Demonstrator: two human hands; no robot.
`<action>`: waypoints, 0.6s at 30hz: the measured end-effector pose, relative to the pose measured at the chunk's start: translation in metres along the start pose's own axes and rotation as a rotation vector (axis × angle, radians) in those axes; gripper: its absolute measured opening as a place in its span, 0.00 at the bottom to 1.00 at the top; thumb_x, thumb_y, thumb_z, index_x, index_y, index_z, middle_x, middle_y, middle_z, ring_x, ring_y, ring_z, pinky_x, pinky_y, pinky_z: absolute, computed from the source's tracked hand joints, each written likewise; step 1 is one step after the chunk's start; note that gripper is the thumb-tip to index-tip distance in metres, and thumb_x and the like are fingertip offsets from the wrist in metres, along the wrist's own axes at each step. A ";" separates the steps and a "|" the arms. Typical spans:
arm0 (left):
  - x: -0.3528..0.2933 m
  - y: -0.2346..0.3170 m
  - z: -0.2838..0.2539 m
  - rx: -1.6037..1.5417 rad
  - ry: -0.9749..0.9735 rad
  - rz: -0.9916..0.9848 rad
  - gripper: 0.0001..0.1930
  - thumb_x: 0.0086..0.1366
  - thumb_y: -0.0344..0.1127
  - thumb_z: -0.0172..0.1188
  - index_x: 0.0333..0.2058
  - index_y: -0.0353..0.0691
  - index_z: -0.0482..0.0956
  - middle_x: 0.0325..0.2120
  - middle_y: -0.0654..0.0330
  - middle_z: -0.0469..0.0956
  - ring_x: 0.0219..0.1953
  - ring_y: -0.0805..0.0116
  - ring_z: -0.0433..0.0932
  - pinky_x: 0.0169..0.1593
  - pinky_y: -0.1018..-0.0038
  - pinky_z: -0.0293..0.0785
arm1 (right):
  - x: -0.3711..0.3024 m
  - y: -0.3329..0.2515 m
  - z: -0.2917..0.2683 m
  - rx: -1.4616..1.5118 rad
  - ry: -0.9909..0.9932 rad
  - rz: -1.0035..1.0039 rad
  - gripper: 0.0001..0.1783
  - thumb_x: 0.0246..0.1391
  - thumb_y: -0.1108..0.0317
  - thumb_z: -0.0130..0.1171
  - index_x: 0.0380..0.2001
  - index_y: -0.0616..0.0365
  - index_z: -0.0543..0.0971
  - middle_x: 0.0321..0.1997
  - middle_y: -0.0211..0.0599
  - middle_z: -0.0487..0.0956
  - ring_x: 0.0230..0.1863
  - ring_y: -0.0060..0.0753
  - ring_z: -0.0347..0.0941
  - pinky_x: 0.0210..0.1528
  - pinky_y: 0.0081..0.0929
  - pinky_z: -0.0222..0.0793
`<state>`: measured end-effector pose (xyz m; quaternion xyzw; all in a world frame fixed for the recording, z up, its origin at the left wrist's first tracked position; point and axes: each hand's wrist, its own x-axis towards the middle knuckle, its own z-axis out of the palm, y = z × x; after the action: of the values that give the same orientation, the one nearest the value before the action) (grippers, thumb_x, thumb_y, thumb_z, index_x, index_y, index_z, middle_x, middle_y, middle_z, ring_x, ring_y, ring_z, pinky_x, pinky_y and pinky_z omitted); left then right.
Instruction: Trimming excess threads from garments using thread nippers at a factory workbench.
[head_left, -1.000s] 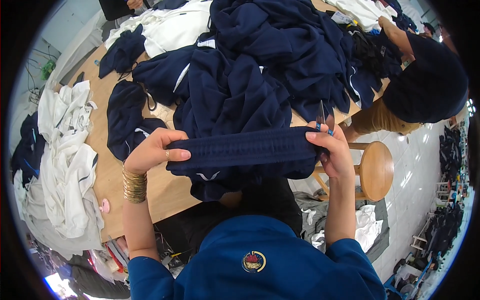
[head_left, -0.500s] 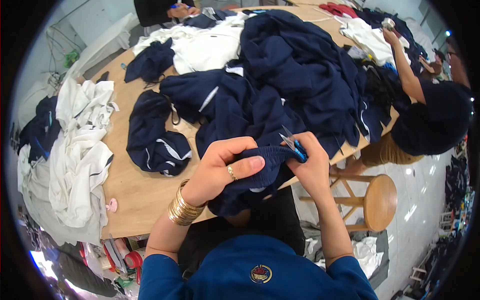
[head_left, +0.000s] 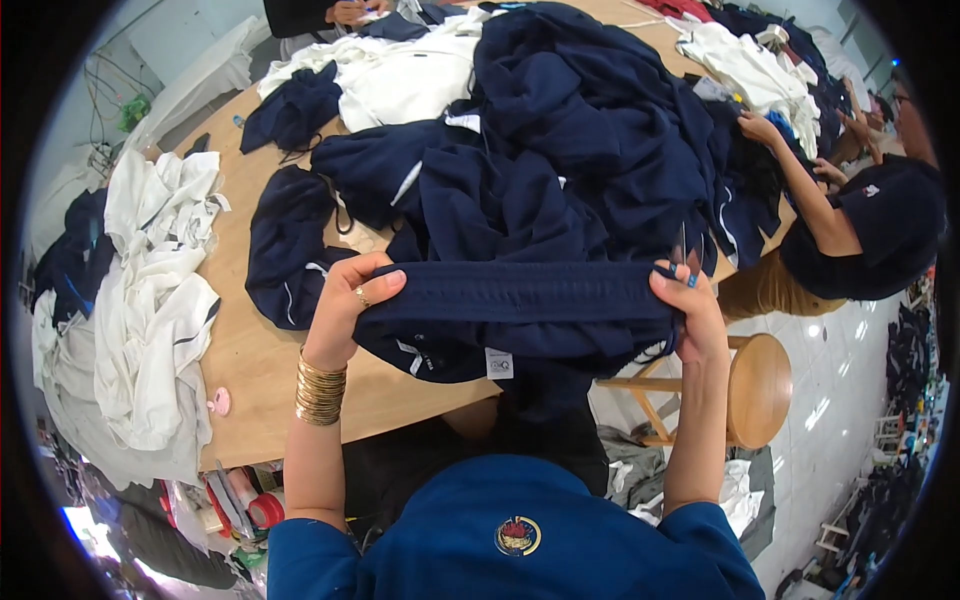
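Note:
A navy garment with a wide elastic waistband (head_left: 520, 290) is stretched level between my hands in front of me. My left hand (head_left: 345, 310) is closed on its left end, thumb on top. At the other end my right hand (head_left: 697, 318) grips the band and also keeps a pair of small thread snips (head_left: 685, 262) with blue handles, blades pointing away from me. Inside the garment, below the band, a white label (head_left: 499, 363) shows. The rest of the garment hangs over the table's near edge.
Navy garments (head_left: 590, 120) are heaped across the wooden table (head_left: 255, 400), with white garments (head_left: 405, 85) behind and more white ones (head_left: 150, 350) at the left. A wooden stool (head_left: 758, 392) stands at the right, near a co-worker (head_left: 860, 235). Another person's hands (head_left: 350, 12) show at the far edge.
My hands have moved apart, left hand leftward and right hand rightward, pulling the bunched waistband out straight. The snips moved right with my right hand. The co-worker's arm at the right has lowered.

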<state>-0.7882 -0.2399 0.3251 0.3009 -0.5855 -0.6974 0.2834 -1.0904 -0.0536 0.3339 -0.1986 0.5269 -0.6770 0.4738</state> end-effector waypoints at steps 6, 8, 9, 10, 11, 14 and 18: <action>-0.001 -0.006 0.000 0.048 0.014 0.011 0.09 0.57 0.35 0.61 0.24 0.36 0.76 0.20 0.71 0.72 0.24 0.85 0.67 0.30 0.87 0.62 | 0.005 0.004 -0.002 0.054 0.000 0.016 0.03 0.49 0.73 0.61 0.29 0.60 0.80 0.28 0.29 0.80 0.29 0.18 0.76 0.34 0.14 0.69; -0.002 -0.007 0.000 0.035 0.011 0.006 0.09 0.57 0.35 0.61 0.24 0.37 0.76 0.20 0.71 0.72 0.24 0.85 0.67 0.30 0.87 0.61 | 0.003 0.005 -0.004 0.050 -0.004 0.015 0.03 0.49 0.73 0.61 0.29 0.60 0.80 0.28 0.29 0.80 0.29 0.18 0.76 0.34 0.14 0.69; -0.002 -0.007 0.000 0.035 0.010 0.004 0.09 0.57 0.35 0.61 0.24 0.37 0.76 0.20 0.71 0.72 0.24 0.85 0.67 0.30 0.87 0.61 | 0.002 0.005 -0.004 0.045 -0.012 0.012 0.03 0.49 0.73 0.61 0.29 0.60 0.80 0.28 0.29 0.80 0.29 0.18 0.76 0.34 0.14 0.69; -0.003 -0.007 0.002 0.028 0.005 0.005 0.09 0.57 0.35 0.61 0.24 0.37 0.76 0.20 0.71 0.72 0.23 0.85 0.67 0.30 0.87 0.61 | 0.002 0.005 -0.005 0.046 -0.009 0.012 0.03 0.49 0.73 0.61 0.29 0.60 0.80 0.28 0.29 0.80 0.29 0.18 0.76 0.34 0.14 0.69; -0.003 -0.007 0.003 0.022 -0.001 0.006 0.08 0.57 0.35 0.61 0.24 0.37 0.76 0.20 0.71 0.72 0.23 0.85 0.67 0.30 0.87 0.61 | 0.001 0.006 -0.006 0.042 0.007 0.008 0.03 0.49 0.73 0.61 0.28 0.60 0.80 0.28 0.29 0.80 0.29 0.17 0.76 0.34 0.14 0.69; -0.002 -0.006 0.003 0.012 -0.019 -0.006 0.08 0.57 0.34 0.61 0.24 0.36 0.76 0.20 0.71 0.72 0.23 0.85 0.67 0.30 0.87 0.61 | -0.002 0.005 -0.004 0.025 0.028 0.000 0.03 0.49 0.72 0.62 0.28 0.59 0.80 0.28 0.28 0.80 0.28 0.17 0.75 0.34 0.13 0.68; 0.004 -0.009 -0.002 0.095 -0.069 -0.026 0.07 0.57 0.32 0.61 0.26 0.35 0.76 0.22 0.69 0.72 0.25 0.83 0.68 0.32 0.86 0.63 | -0.002 0.002 -0.001 0.036 0.023 0.035 0.06 0.47 0.73 0.63 0.30 0.61 0.79 0.30 0.30 0.80 0.30 0.20 0.76 0.36 0.15 0.70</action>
<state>-0.7901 -0.2430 0.3151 0.2973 -0.6235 -0.6824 0.2391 -1.0895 -0.0517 0.3320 -0.1729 0.5237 -0.6801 0.4830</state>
